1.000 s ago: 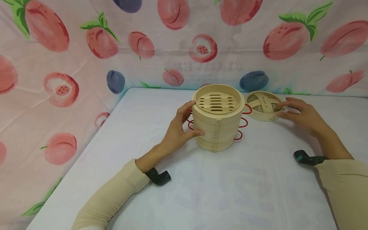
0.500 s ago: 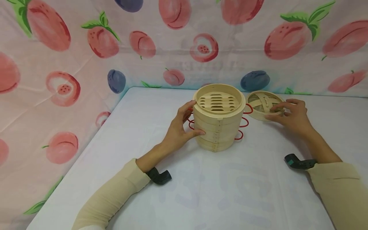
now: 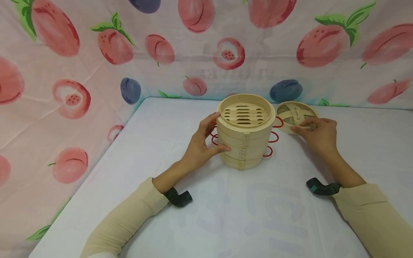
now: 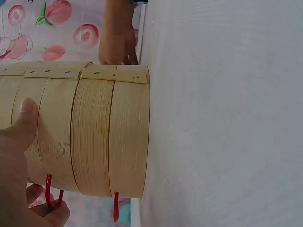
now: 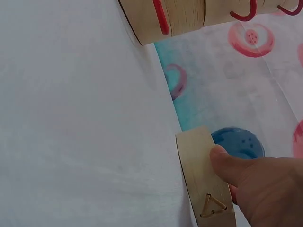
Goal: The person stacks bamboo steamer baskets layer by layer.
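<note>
A tall bamboo steamer (image 3: 255, 147) with several stacked tiers stands upright on the white table, its slatted top tier uncovered. Red loops stick out from both its sides. My left hand (image 3: 200, 145) holds it from the left, thumb on the near wall and fingers around the far side; the left wrist view shows the thumb pressed to the bamboo wall (image 4: 94, 132). Behind and to the right lies the round woven steamer lid (image 3: 293, 111). My right hand (image 3: 322, 138) grips this lid at its near right edge, the thumb at its rim (image 5: 195, 161) in the right wrist view.
A white cloth covers the table (image 3: 226, 215). Behind it and along the left hangs a pink curtain (image 3: 264, 61) printed with peaches and plums. The lid sits close beside the steamer's right-hand loops, near the table's back edge.
My right hand has moved left and closed from spread fingers onto the lid's edge, and the lid has shifted very slightly. My left hand and the steamer have stayed in place.
</note>
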`<state>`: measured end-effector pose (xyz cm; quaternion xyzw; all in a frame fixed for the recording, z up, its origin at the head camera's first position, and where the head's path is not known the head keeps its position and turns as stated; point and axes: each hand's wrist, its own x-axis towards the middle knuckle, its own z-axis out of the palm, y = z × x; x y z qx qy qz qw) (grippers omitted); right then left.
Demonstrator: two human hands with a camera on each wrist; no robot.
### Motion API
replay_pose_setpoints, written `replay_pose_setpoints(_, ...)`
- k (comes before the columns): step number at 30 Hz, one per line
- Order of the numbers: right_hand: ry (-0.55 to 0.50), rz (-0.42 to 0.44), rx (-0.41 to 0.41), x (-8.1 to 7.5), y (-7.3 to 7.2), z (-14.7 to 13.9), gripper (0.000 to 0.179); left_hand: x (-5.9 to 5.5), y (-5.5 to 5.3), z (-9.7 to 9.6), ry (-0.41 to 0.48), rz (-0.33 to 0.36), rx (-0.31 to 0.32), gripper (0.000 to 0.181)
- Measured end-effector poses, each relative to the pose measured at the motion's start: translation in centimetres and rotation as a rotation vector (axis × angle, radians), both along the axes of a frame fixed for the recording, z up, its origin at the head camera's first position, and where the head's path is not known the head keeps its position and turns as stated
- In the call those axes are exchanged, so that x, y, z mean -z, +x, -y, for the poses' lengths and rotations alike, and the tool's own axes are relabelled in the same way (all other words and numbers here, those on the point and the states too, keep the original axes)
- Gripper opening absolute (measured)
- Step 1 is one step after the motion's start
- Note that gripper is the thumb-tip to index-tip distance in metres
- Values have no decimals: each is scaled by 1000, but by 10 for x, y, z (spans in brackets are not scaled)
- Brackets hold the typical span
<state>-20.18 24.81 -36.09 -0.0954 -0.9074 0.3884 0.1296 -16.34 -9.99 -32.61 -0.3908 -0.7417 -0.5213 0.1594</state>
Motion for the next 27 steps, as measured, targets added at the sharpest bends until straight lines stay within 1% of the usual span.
replay_pose_setpoints(5, 32, -47, -3, 1, 2, 2, 47, 18, -15, 2, 11, -8, 9, 98)
replay_pose_setpoints(7, 46, -68, -4, 2, 2, 2, 45, 20, -17, 2, 9, -2, 8, 98)
replay_pose_setpoints(14, 69, -57, 2, 3, 2, 2, 47, 19, -17, 2, -4, 22, -4, 97)
replay_pose_setpoints(17, 80, -74, 6, 4, 1, 1, 46, 18, -16, 2, -12, 29, -12, 97)
replay_pose_setpoints(24, 106, -135, 4, 3, -1, 0, 42, 21, -18, 2, 0, 9, 0, 97)
replay_pose_setpoints(25, 108, -139, 2, 2, -2, 0, 43, 22, -18, 2, 3, 7, 2, 97)
replay_pose_setpoints(27, 108, -122, 6, -1, -2, -1, 47, 22, -18, 2, 7, 3, 6, 97)
